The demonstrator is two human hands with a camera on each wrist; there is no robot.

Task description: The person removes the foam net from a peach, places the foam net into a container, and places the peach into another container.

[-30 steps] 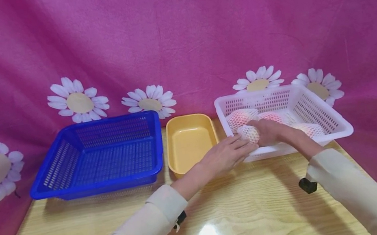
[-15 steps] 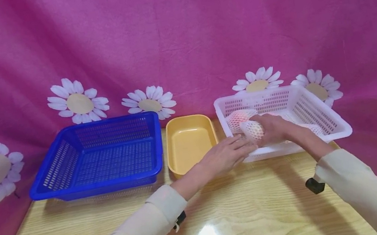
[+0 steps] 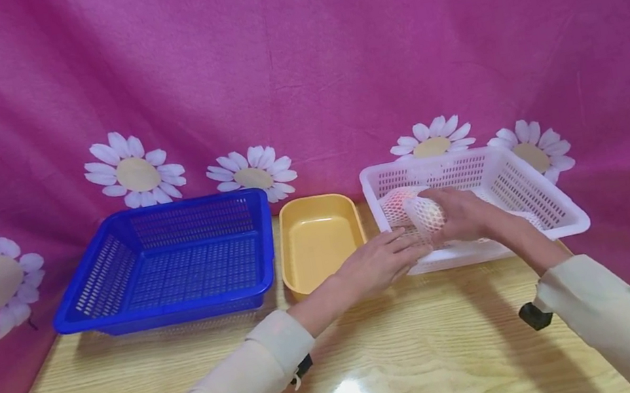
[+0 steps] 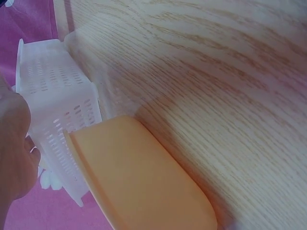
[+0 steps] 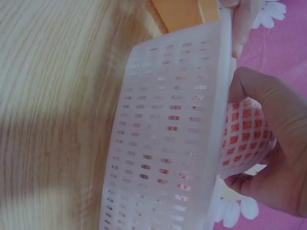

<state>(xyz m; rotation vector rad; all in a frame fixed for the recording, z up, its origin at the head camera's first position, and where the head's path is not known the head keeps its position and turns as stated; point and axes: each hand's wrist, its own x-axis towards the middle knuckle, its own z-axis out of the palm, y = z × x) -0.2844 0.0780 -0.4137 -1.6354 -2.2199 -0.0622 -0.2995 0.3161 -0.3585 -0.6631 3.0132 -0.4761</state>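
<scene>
In the head view, my right hand (image 3: 466,214) grips a fruit in a white foam net (image 3: 425,213), low inside the near left part of the white basket (image 3: 567,225). The right wrist view shows red skin through a foam net (image 5: 245,132) between the thumb and fingers. My left hand (image 3: 383,260) lies over the basket's near left corner with its fingers extended, close to the netted fruit. Whether those fingers touch the net is unclear. Another reddish netted fruit (image 3: 395,204) lies at the basket's left wall, partly covered.
A yellow tray (image 3: 322,243) stands left of the white basket, partly under my left wrist. Farther left is a blue basket (image 3: 166,309). Wooden table (image 3: 413,346) runs beneath, and a magenta curtain (image 3: 296,76) with daisies hangs behind.
My right hand has shifted slightly right with the netted fruit, which has come a little away from the left fingertips. The left hand has stayed in place.
</scene>
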